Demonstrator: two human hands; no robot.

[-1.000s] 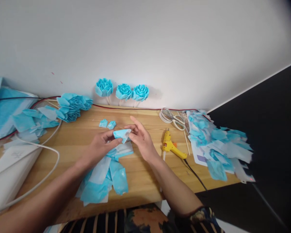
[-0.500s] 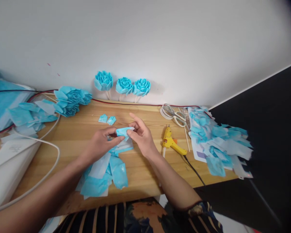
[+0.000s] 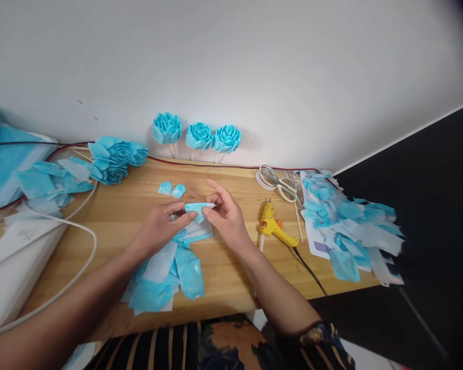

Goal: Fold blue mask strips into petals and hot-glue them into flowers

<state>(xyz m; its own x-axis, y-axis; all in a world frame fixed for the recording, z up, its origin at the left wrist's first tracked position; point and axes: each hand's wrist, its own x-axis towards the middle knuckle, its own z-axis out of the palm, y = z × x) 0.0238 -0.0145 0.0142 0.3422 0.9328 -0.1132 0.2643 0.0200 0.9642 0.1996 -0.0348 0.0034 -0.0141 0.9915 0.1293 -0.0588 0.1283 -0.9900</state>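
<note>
A small folded piece of blue sheet material [image 3: 199, 206] is pinched between both hands above the wooden table. My left hand [image 3: 165, 222] grips its left end between thumb and fingers. At the right end, my right hand [image 3: 227, 216] presses it with the thumb, its index finger stretched out. Below and left of the hands lies a loose heap of blue and white sheet pieces [image 3: 158, 285]. Just beyond the hands are two small folded blue petals [image 3: 172, 189].
Three blue flowers on sticks [image 3: 199, 136] stand against the wall; more blue flowers [image 3: 116, 156] lie left. On the right are a yellow glue gun [image 3: 275, 228], scissors [image 3: 280, 182] and piled blue scraps [image 3: 339, 221]. A white cable [image 3: 94, 244] loops over a white box [image 3: 27, 257].
The upper edge of the folded piece looks straighter, and its lower part now narrows to a point between my thumbs. The hands stay almost in place; the view shifts slightly.
</note>
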